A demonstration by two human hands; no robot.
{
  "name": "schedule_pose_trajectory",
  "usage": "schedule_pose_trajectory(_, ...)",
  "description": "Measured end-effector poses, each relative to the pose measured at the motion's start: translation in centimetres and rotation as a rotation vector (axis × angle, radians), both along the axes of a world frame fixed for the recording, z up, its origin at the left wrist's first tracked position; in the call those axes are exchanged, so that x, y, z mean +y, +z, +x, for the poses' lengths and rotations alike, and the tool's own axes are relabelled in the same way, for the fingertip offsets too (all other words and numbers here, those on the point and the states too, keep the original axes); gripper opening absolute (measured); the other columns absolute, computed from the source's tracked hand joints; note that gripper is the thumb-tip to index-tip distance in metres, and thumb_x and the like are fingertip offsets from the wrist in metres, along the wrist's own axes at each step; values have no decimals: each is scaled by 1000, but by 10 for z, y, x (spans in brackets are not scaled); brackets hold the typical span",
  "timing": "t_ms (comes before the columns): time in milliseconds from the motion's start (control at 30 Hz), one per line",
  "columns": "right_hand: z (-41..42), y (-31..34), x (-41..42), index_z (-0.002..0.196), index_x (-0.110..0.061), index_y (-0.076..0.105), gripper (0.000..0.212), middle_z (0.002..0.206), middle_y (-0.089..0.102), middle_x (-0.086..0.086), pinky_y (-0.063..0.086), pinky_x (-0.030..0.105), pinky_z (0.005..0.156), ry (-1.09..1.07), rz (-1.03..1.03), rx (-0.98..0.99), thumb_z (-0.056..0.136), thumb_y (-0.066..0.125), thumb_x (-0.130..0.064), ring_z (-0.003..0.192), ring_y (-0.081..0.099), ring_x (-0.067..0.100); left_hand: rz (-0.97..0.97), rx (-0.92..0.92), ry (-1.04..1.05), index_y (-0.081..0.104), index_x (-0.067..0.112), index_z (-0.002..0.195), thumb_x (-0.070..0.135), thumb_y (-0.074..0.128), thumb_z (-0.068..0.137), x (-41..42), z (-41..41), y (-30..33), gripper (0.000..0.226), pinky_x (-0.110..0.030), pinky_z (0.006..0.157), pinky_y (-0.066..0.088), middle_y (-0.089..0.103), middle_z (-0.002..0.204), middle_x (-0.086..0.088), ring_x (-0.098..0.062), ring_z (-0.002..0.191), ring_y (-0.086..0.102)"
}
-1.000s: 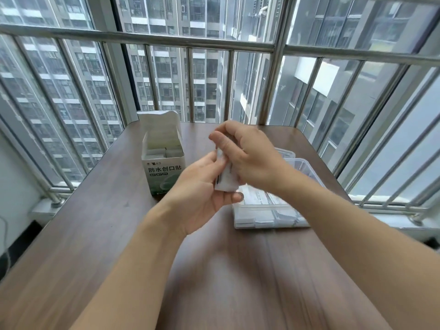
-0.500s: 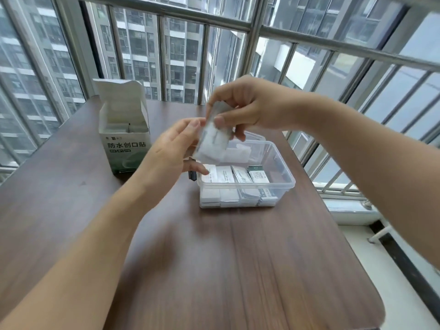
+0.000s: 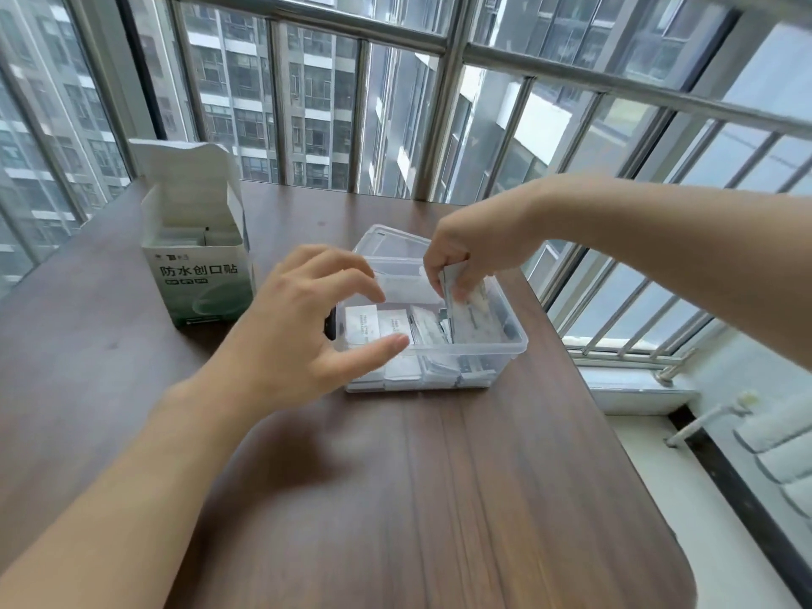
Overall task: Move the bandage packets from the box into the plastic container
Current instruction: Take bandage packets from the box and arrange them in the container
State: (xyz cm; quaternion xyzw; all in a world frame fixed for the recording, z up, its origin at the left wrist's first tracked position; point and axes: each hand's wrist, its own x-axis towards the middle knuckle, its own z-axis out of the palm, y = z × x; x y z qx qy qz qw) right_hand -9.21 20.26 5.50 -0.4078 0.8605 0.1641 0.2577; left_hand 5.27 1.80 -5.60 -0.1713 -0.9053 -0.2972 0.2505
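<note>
My right hand (image 3: 472, 252) pinches a thin white bandage packet (image 3: 452, 281) down inside the clear plastic container (image 3: 505, 349), above the white packets lying there (image 3: 391, 323). My left hand (image 3: 307, 331), fingers loose and holding nothing, hovers before its near-left corner. The open white-and-green cardboard box (image 3: 197, 265) stands left on the dark wooden table (image 3: 439, 498)

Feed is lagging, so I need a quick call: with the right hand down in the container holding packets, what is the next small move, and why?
Probably let go. The right hand pinches bandage packets already inside the plastic container, just above the packets lying there. The left hand hovers open by the near-left rim, and more packets seem to show in the box.
</note>
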Motion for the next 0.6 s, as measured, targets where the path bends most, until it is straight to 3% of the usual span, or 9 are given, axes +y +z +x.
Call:
schedule_pose_trajectory(100, 1, -10, 0, 97, -31, 70, 10, 88, 74, -8, 55, 34, 72, 4, -4, 11, 88, 76, -30, 80, 68, 19, -67, 28, -30, 72, 27, 85, 72, 68, 70, 1, -1, 0, 48, -34, 97, 43, 65, 107, 14, -11, 112, 52)
schedule_pose_trajectory(200, 5, -15, 0, 101, -25, 70, 20, 86, 69, -2, 45, 32, 63, 22, 29, 85, 85, 78, -34, 72, 57, 19, -94, 55, -89, 57, 26, 61, 72, 75, 64, 3, -4, -2, 50, -33, 88, 48, 69, 96, 10, -14, 99, 61)
schedule_pose_trajectory(367, 16, -29, 1, 108, -16, 66, 34, 79, 60, -2, 36, 29, 52, 34, 96, 226, 85, 78, -38, 66, 52, 15, -86, 57, -134, 40, 36, 58, 73, 74, 63, 3, -6, -5, 50, -38, 80, 51, 71, 91, 8, -17, 92, 62)
schedule_pose_trajectory(600, 29, -36, 2, 133, -19, 51, 53, 81, 53, -6, 31, 29, 50, 14, 148, 274, 90, 69, -45, 78, 53, 20, -67, 46, -149, 44, 33, 56, 71, 73, 64, 4, -7, -6, 48, -34, 77, 50, 71, 87, 8, -16, 88, 61)
